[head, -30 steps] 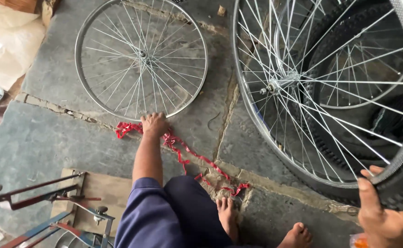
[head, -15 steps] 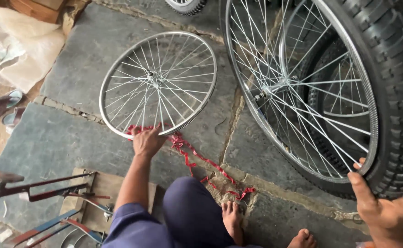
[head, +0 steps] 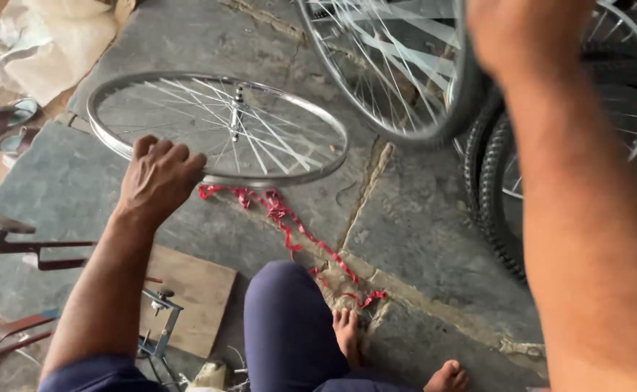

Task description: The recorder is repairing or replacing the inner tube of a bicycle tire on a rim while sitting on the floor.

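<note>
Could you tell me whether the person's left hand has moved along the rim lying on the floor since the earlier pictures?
Yes. The left hand was on the red strip at the flat rim's near edge; now it grips the rim, with the strip's end just to its right.

Floor (head: 434,239) was grey stone slabs with cracked joints. On it lay a bare spoked wheel rim (head: 217,127), a red ribbon strip (head: 289,225) trailing from the rim's near edge, a wooden board (head: 188,294), and metal tools (head: 21,247) at left. A pair of sandals (head: 6,123) and crumpled sacking (head: 54,40) sat at the far left edge.

Right hand (head: 529,33) blurred, cut off at the top edge, its grip unreadable; upright wheel (head: 405,80) blurred too; left hand's fingertips (head: 160,149) curl out of sight.
</note>
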